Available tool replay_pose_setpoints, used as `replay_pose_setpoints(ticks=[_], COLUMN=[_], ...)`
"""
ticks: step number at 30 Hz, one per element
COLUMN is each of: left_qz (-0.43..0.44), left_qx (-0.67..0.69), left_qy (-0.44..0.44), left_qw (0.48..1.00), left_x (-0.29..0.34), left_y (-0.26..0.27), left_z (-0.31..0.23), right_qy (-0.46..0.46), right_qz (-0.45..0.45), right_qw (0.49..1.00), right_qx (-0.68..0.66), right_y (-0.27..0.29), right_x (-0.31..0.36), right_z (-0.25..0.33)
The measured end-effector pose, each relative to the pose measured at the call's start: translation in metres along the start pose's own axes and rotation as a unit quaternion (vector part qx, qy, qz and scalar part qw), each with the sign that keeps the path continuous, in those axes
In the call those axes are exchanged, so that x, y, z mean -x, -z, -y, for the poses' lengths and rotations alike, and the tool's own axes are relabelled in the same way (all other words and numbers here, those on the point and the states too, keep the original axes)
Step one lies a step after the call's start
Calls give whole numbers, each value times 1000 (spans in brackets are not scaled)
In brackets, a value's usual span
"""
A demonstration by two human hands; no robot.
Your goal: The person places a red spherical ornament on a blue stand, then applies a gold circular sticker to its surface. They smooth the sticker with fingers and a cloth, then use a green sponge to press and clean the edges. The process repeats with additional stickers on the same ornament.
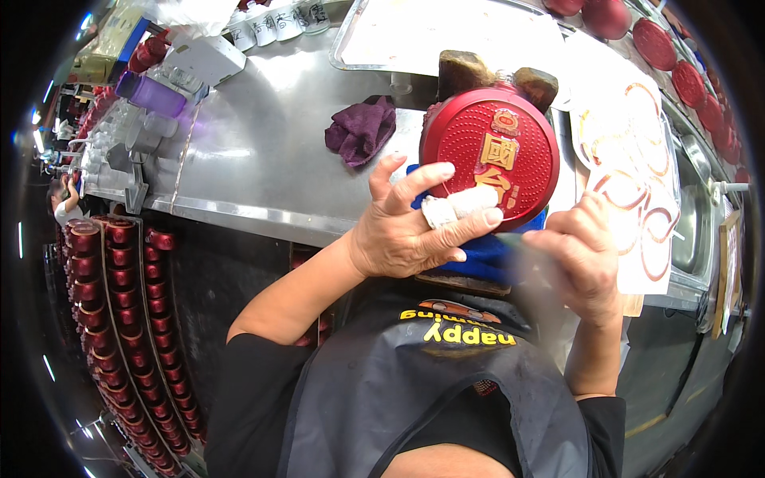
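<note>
A round, flat red bottle (454, 139) with raised gold lettering lies face up in front of me, with a blue cloth (478, 259) under its near side. My left hand (406, 219) rests at its lower left edge, fingers stretched apart and thumb on the rim. A white wrapping (462, 205) covers one finger, which lies on the bottle's face. Just right of the bottle, my right hand (586, 247) is closed around a grey, blade-like tool (535, 279). Motion smears that tool, so its exact kind is unclear.
Two worn brown blocks (464, 70) flank the bottle's neck. A crumpled purple cloth (361, 131) lies on the steel table (263, 143). Red rings (621, 190) lie on white sheeting at right, below a metal tray (351, 48). Stacked red parts (119, 279) stand at left.
</note>
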State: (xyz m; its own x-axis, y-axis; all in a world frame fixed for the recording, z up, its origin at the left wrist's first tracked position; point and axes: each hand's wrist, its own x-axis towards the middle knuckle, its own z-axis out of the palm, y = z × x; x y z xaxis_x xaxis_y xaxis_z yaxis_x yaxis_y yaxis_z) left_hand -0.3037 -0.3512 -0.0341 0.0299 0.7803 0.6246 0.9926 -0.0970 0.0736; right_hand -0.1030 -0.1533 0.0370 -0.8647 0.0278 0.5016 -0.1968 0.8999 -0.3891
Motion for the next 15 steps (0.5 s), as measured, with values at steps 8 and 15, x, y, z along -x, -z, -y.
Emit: replay_pose_setpoints(ticks=[8, 15], left_qz=[42, 35], left_qx=[19, -32], left_qy=[-67, -40], left_qw=[997, 998], left_x=[-31, -85], left_y=[13, 9], left_z=[4, 47], right_qy=[-96, -36], right_qz=[-91, 63], right_qw=[989, 997], right_qx=[-66, 20], right_y=[3, 10], right_x=[5, -23], right_z=[-15, -20])
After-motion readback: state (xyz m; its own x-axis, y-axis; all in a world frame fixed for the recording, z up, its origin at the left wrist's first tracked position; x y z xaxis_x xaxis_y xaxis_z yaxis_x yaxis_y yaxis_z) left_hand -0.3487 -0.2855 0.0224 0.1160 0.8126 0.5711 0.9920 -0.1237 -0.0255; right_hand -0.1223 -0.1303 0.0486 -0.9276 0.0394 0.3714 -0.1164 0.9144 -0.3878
